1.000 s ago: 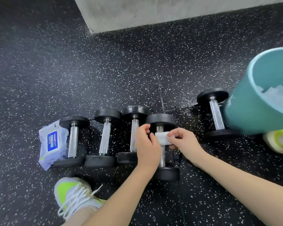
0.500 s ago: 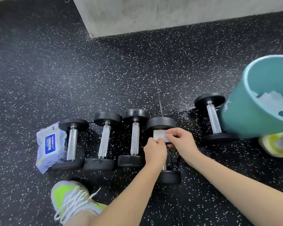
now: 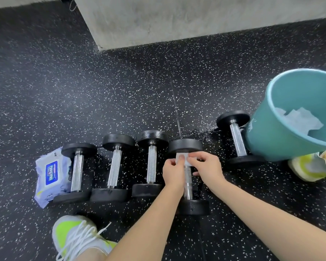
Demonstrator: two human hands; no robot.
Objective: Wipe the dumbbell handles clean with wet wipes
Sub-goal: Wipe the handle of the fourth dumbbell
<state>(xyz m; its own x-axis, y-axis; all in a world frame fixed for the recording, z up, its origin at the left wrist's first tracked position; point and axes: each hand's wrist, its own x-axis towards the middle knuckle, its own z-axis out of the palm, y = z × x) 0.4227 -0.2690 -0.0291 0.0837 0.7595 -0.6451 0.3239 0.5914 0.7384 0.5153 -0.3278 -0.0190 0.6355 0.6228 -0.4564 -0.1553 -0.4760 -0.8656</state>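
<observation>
Best done by wrapping the wet wipe (image 3: 184,159) snugly round the knurled handle (image 3: 187,182) of the fourth dumbbell (image 3: 189,176), then drawing it toward the near plate with a twist; worth keeping the dumbbell from rolling on the floor (image 3: 120,95). Left hand (image 3: 172,173) fingers (image 3: 181,158) curled, pinching the wipe at the far end of the handle; right hand (image 3: 205,167) fingers (image 3: 193,159) likewise narrow, pinching the wipe's other edge. Used wipes in the teal bucket (image 3: 267,140); wipes pack (image 3: 52,175) at the row's left end.
</observation>
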